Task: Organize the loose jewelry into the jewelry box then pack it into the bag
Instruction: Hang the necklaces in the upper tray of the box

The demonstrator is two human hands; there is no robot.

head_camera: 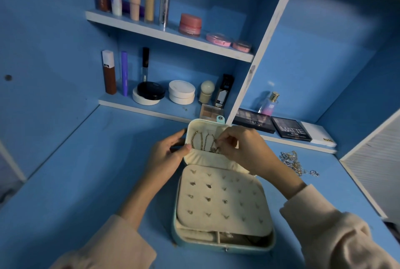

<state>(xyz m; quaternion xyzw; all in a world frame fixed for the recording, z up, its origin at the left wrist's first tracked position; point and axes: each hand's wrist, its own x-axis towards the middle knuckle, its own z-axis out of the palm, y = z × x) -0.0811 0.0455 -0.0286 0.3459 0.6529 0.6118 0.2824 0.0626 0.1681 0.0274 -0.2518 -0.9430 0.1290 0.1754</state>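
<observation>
A teal jewelry box [223, 245] with cream lining lies open on the blue desk. Its earring panel [223, 201] holds several small studs. The raised lid [206, 127] has gold necklaces [203, 142] hanging above its pocket. My left hand [167, 154] grips the lid's left edge, thumb on the pocket rim. My right hand [240, 146] pinches a necklace chain inside the lid. A loose pile of silver and gold chains [297, 163] lies on the desk to the right of the box.
Two shelves [173, 37] behind the box carry cosmetic tubes, jars and compacts. Eyeshadow palettes [290, 131] and a perfume bottle [269, 104] sit on a low ledge at the back right. A white slatted panel [376, 171] stands at the right edge.
</observation>
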